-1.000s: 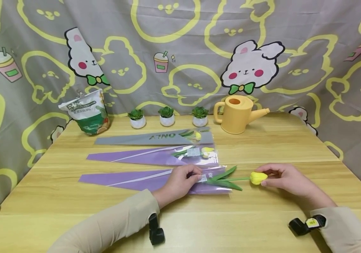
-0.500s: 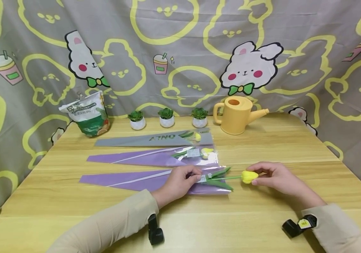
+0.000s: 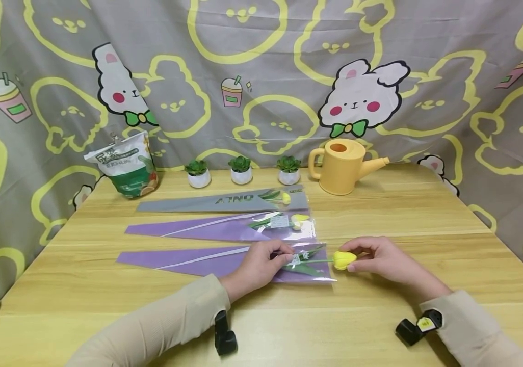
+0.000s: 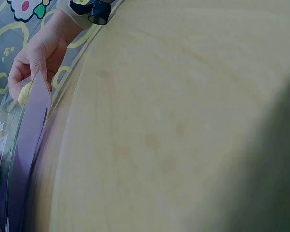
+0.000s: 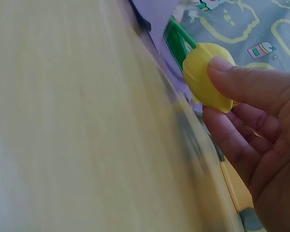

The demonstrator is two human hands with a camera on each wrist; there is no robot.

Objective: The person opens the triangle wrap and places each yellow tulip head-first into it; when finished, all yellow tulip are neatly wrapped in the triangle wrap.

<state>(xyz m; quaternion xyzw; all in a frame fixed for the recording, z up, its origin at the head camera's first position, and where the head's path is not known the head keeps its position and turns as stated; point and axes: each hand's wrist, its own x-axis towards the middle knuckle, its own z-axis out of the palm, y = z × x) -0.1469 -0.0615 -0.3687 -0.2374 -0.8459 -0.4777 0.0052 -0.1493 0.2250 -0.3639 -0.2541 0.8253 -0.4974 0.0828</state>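
Observation:
My right hand [image 3: 378, 259] pinches the yellow bloom of an artificial tulip [image 3: 344, 260] between thumb and fingers; the right wrist view shows the tulip head [image 5: 205, 72] close up. The tulip's green stem and leaves lie inside the nearest purple flower sleeve [image 3: 188, 260], seen through its clear front, while the bloom sits just outside the sleeve's wide right end. My left hand [image 3: 261, 262] pinches that sleeve near its white label, thumb against fingertips. The lower stem is hidden in the purple part. In the left wrist view the sleeve [image 4: 29, 135] stands with its mouth toward the right hand.
Behind lie a second purple sleeve [image 3: 206, 227] and a grey sleeve [image 3: 192, 203], each with a yellow tulip inside. Along the back stand small potted succulents [image 3: 241, 176], a yellow watering can [image 3: 340, 171] and a white-and-green bag [image 3: 128, 165]. A patterned curtain [image 3: 270, 61] hangs behind the table.
My right hand has moved left with the tulip, and its leaves have slid from outside the sleeve's mouth to inside it. The left hand has kept its place on the sleeve.

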